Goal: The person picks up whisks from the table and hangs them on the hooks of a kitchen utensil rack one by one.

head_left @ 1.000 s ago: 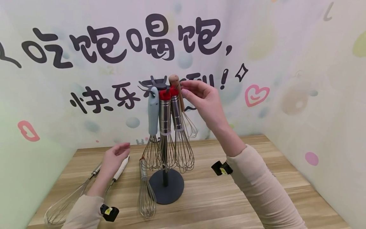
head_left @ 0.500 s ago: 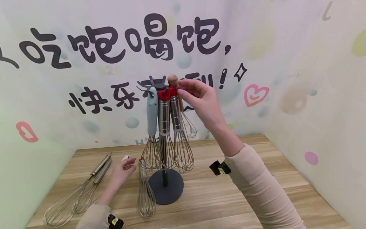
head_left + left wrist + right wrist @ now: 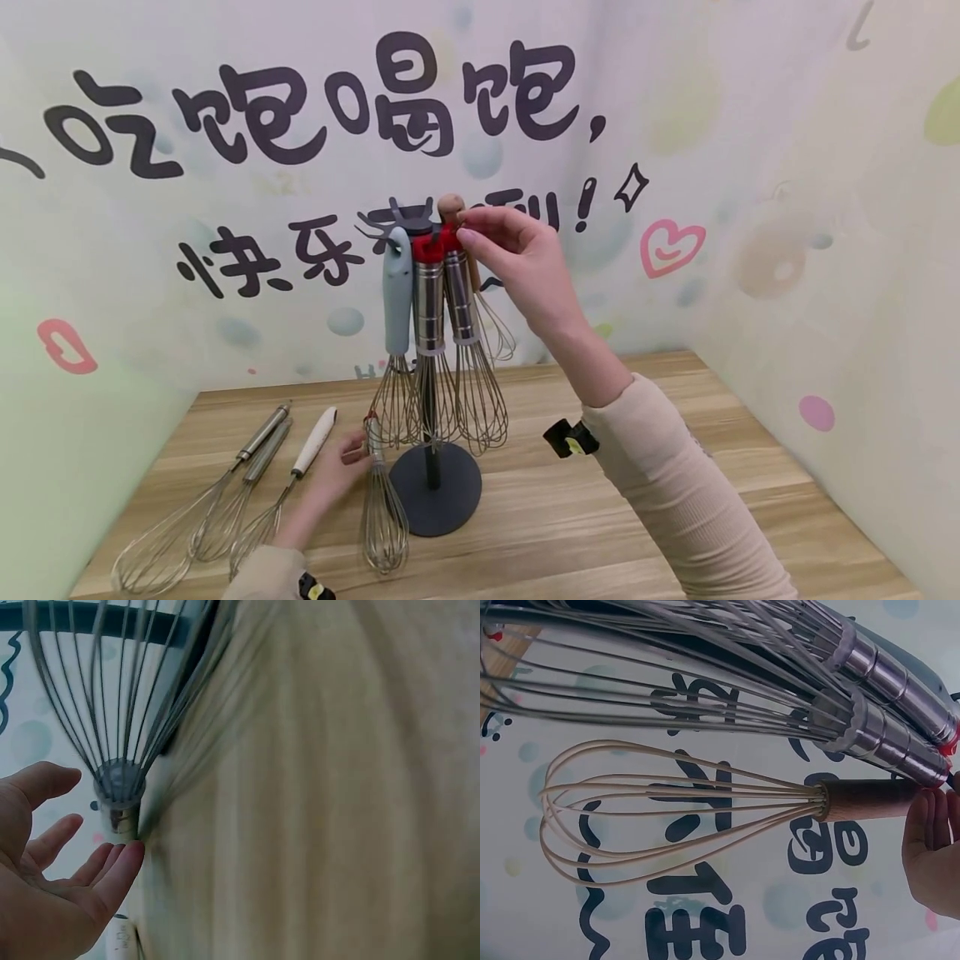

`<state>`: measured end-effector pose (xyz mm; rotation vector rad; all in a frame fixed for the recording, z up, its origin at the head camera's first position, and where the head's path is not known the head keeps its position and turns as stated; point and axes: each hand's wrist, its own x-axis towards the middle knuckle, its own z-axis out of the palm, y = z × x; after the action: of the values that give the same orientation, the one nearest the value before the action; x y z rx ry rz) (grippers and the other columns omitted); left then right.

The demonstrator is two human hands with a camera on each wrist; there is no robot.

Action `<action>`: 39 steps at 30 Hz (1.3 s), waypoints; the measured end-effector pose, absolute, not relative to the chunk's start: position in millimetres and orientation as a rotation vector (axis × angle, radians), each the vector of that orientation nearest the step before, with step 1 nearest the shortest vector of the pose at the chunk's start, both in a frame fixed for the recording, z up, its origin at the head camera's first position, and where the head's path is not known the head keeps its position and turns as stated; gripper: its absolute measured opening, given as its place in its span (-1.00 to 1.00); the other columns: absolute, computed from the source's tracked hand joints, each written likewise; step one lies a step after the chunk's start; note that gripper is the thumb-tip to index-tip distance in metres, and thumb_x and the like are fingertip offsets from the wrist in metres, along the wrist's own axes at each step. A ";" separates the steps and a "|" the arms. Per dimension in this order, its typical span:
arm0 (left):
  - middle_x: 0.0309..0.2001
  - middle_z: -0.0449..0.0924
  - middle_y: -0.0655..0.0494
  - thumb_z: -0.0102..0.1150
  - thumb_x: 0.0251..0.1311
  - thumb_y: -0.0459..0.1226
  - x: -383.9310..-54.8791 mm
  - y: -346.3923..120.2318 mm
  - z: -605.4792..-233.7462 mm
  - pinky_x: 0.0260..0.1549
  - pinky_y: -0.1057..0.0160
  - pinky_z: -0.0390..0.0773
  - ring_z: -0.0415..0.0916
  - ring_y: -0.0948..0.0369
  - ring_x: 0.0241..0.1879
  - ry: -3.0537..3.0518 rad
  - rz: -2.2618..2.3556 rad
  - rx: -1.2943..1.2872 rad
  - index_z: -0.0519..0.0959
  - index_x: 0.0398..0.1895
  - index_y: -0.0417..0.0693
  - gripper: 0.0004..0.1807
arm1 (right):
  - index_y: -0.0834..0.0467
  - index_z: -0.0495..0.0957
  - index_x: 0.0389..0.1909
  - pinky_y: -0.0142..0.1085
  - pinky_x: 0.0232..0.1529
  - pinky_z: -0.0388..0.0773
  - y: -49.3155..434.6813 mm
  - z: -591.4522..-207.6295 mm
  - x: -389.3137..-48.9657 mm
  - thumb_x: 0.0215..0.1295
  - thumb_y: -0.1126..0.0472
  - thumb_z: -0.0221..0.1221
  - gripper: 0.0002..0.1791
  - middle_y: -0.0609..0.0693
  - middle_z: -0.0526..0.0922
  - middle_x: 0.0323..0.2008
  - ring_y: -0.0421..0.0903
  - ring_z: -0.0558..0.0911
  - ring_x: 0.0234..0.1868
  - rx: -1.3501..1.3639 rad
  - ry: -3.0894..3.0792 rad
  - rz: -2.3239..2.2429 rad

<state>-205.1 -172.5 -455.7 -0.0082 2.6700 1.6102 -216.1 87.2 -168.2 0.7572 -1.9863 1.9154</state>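
My right hand [image 3: 528,271] is at the top of a black whisk stand [image 3: 442,496], its thumb and index finger pinching the red end of a steel-handled whisk [image 3: 461,296] hung there. Behind it hangs a wooden-handled whisk [image 3: 862,799], close by these fingers in the right wrist view. Down at the table, my left hand [image 3: 341,462] reaches beside a small steel whisk [image 3: 386,517] with a red tip, which overlaps the stand's base. The left wrist view shows extended, spread fingers [image 3: 124,870] right at that whisk's handle.
A light blue whisk [image 3: 397,300] and another red-ended steel whisk [image 3: 429,304] hang on the stand. Left on the wooden table [image 3: 600,517] lie two steel whisks [image 3: 262,433] and a white-handled whisk [image 3: 315,442]. A printed wall [image 3: 750,167] stands behind.
My left hand has moved right and down, past the white-handled whisk to the small red-tipped whisk. My right fingertips have shifted slightly left, from beside the wooden handle to the steel whisk's red end.
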 end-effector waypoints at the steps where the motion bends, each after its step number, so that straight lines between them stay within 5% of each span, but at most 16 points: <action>1: 0.23 0.27 -0.53 0.05 0.28 -0.40 -205.2 -171.3 -456.9 0.12 -0.06 0.52 0.35 -0.33 0.20 2.667 1.611 -0.008 0.24 0.27 -0.50 -0.47 | 0.36 0.55 -0.02 -0.50 -0.12 0.59 86.5 -168.0 -216.1 0.27 0.34 0.19 -0.71 -0.03 0.63 -0.20 -0.25 0.57 -0.22 0.751 -1.989 1.916; 14: 0.16 0.40 -0.43 0.16 0.24 -0.34 -200.7 -163.4 -458.9 -0.03 0.06 0.61 0.43 -0.25 0.14 2.642 1.625 -0.055 0.31 0.24 -0.44 -0.45 | 0.37 0.57 -0.08 -0.52 -0.20 0.56 78.1 -167.5 -217.0 0.25 0.33 0.22 -0.74 -0.09 0.61 -0.24 -0.26 0.55 -0.26 0.704 -1.958 1.938; 25: 0.11 0.47 -0.42 0.17 0.22 -0.37 -198.7 -162.7 -458.6 -0.17 0.21 0.61 0.51 -0.19 0.07 2.651 1.653 -0.047 0.37 0.22 -0.44 -0.49 | 0.37 0.57 -0.08 -0.45 -0.05 0.58 75.9 -169.7 -219.1 0.26 0.31 0.21 -0.74 -0.14 0.60 -0.26 -0.26 0.57 -0.23 0.653 -1.928 1.986; 39: 0.12 0.42 -0.44 0.15 0.23 -0.36 -199.9 -160.8 -460.6 -0.05 0.15 0.60 0.47 -0.22 0.09 2.672 1.688 -0.133 0.37 0.19 -0.46 -0.50 | 0.38 0.58 -0.11 -0.47 -0.12 0.56 75.8 -170.6 -219.0 0.26 0.29 0.22 -0.74 -0.13 0.61 -0.30 -0.27 0.57 -0.26 0.653 -1.910 1.961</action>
<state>-199.9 -160.8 -460.6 -0.1331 2.6716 1.6878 -219.0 75.8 -170.6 0.6525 -1.9104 1.9608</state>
